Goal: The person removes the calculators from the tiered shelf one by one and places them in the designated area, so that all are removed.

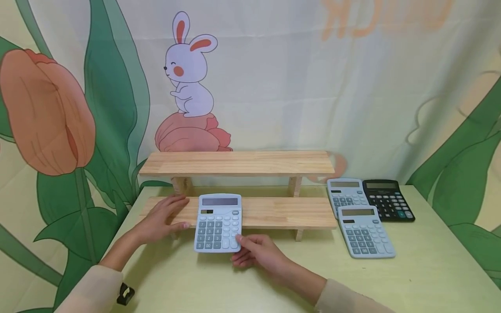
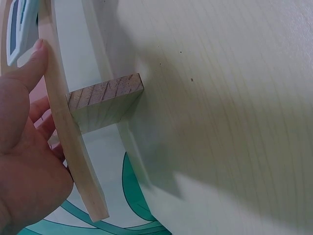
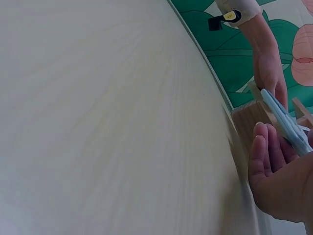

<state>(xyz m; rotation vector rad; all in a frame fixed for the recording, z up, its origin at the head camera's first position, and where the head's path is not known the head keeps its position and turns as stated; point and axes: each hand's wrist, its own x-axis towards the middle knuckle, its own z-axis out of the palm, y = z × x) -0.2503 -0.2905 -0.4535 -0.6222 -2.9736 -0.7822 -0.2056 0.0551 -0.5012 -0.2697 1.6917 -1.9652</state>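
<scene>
A pale blue calculator [image 1: 218,224] leans over the front edge of the lower wooden shelf [image 1: 289,213], its screen end on the board and its keypad end jutting toward me. My right hand [image 1: 264,254] pinches its lower right corner, thumb on the face and fingers underneath. In the right wrist view the calculator [image 3: 286,122] shows nearly edge-on above those fingers. My left hand [image 1: 160,219] rests on the shelf's left part, beside the calculator, fingers extended. The left wrist view shows the left thumb [image 2: 36,66] along the board's front edge.
An upper wooden shelf [image 1: 235,163] stands behind the lower one, on wooden supports. To the right on the table [image 1: 274,287] lie two pale blue calculators [image 1: 365,232], one overlapping the other, and a black calculator [image 1: 387,200]. A printed curtain [image 1: 274,78] hangs behind.
</scene>
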